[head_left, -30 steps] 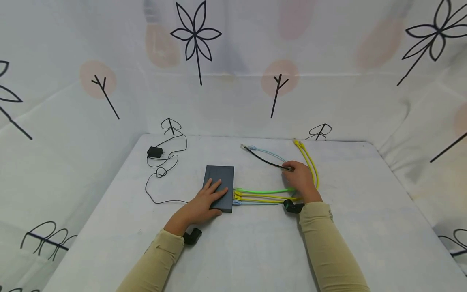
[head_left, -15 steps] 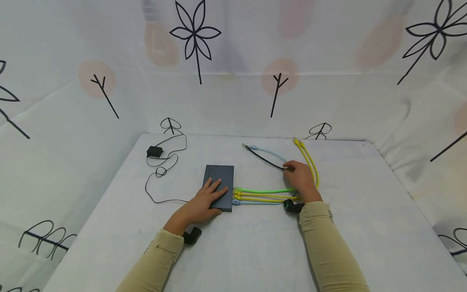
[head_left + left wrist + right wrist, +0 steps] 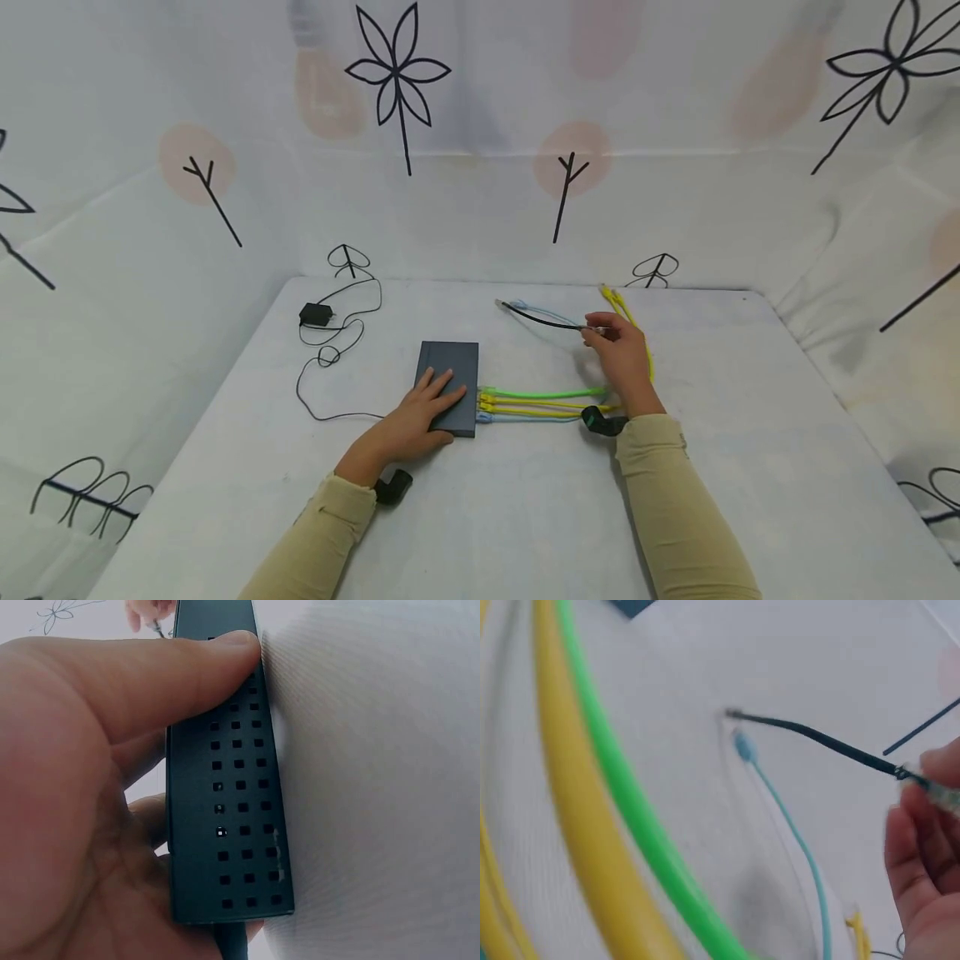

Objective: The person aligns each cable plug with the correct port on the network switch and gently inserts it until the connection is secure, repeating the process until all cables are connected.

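A flat dark grey network switch [image 3: 462, 362] lies on the table. My left hand [image 3: 408, 429] rests on it with fingers spread over the top, and the thumb [image 3: 187, 675] lies against its vented side. To the right, my right hand [image 3: 625, 358] pinches a short black network cable [image 3: 536, 317] near one end, raised off the table. The cable's other plug points left, beside the light blue cable's plug [image 3: 742, 746]. A green cable [image 3: 540, 394], yellow cables [image 3: 543, 410] and a light blue cable are plugged into the switch's right side.
At the back left, a black power adapter [image 3: 316, 314] lies with its thin looped cord [image 3: 328, 354] running to the switch. Yellow plugs [image 3: 609, 292] lie near the table's back edge. A printed white cloth stands behind the table.
My right hand has lifted slightly, raising the held end of the black cable from the table. My left hand stays on the switch.
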Available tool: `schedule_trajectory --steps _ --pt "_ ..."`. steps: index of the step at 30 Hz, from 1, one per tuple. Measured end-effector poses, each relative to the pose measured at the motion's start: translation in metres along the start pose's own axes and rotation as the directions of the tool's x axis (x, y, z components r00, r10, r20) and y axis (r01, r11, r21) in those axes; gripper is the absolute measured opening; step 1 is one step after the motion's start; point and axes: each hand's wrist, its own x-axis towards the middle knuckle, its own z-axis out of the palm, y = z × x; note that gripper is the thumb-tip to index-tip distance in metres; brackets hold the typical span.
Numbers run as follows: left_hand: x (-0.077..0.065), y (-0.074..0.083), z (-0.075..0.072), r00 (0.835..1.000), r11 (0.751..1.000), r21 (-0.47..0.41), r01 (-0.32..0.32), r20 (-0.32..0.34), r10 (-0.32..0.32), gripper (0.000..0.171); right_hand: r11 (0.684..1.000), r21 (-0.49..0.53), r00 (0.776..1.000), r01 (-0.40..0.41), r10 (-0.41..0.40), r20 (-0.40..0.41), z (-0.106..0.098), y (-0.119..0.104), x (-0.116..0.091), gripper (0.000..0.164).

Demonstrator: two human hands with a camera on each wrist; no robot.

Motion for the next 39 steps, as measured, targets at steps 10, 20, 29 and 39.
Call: schedule_trajectory --steps 10,20,29,39 --pt "-0.008 -0.002 0.011 0.999 0.998 -0.033 0.044 0.005 -0.044 0.071 0.648 0.752 0.992 -0.119 0.049 0.115 0.011 -0.001 -0.007 0.027" --pt "-0.008 0.001 0.010 1.000 0.999 -0.032 0.025 -0.012 -0.026 0.071 0.551 0.834 0.988 -0.028 -0.109 0.105 0.012 -0.001 -0.008 0.032" --pt "-0.005 0.003 0.008 0.999 0.999 -0.026 0.039 -0.009 -0.039 0.071 0.530 0.845 0.991 -0.071 -0.057 0.119 0.010 -0.006 -0.006 0.025" --pt "-0.002 0.003 0.003 0.999 0.999 -0.020 0.047 -0.002 -0.047 0.072 0.655 0.754 0.992 -0.060 -0.045 0.118 0.007 -0.009 -0.007 0.020"
